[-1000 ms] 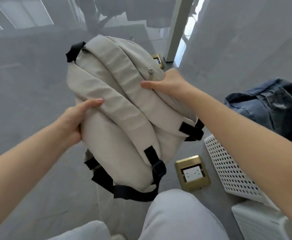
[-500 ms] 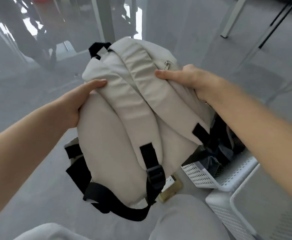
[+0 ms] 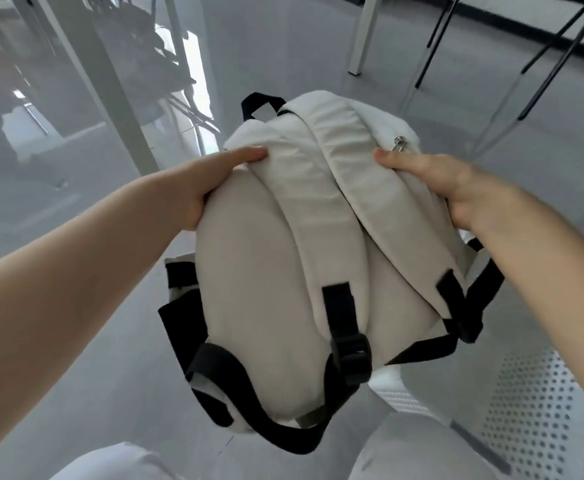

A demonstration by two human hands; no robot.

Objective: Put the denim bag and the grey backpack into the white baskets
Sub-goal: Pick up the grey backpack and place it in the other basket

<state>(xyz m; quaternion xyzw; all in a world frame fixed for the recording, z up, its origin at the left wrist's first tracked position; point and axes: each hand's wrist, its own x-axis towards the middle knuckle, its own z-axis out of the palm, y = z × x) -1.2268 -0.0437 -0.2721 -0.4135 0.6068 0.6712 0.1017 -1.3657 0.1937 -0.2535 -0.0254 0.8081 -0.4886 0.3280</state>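
No readable text, labels, brands, numbers or signs. The grey backpack (image 3: 266, 271) shows plain fabric, black straps and a bare metal zipper pull, no logo or tag legible. The white basket (image 3: 533, 403) is perforated plastic with no print visible.

Backpack (image 3: 266, 271) pale grey, black straps (image 3: 340, 306); basket (image 3: 533, 403) white, perforated dot pattern; floor (image 3: 283, 46) glossy grey.
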